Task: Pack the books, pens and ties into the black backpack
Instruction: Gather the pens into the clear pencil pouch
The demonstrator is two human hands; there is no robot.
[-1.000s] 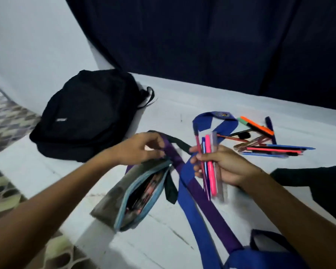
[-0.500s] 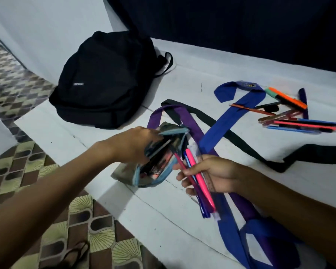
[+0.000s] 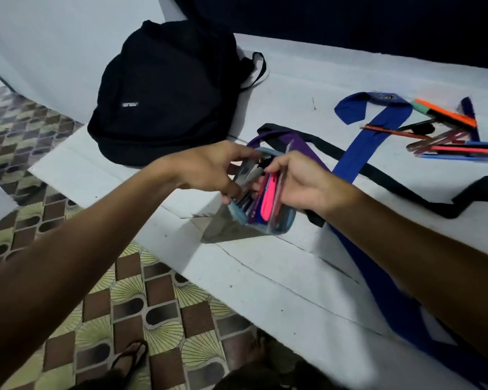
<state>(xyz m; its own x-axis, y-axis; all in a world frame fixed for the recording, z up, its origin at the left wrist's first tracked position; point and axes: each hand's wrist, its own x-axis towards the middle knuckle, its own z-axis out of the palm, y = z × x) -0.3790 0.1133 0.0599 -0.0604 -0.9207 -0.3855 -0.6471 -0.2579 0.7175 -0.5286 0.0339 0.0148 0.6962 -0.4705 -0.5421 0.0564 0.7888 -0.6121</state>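
The left hand [image 3: 209,170] holds the mouth of the grey fabric pencil pouch with light-blue zip trim [image 3: 254,218] open, its fingers curled round the near rim. The right hand [image 3: 302,181] pinches a bundle of pens, pink one foremost [image 3: 269,198], fingers pressed together round them, and has their lower ends inside the pouch. The step in hand looks like bagging the pens. The closed black fabric backpack [image 3: 166,88] lies on the white counter [image 3: 265,277] at ten o'clock from the hands. More loose pens [image 3: 448,136] lie at two o'clock, and the blue tie [image 3: 372,133], purple tie [image 3: 307,147] and black tie [image 3: 406,178] trail between. Next, the bundle probably needs releasing, then the loose pens fetching.
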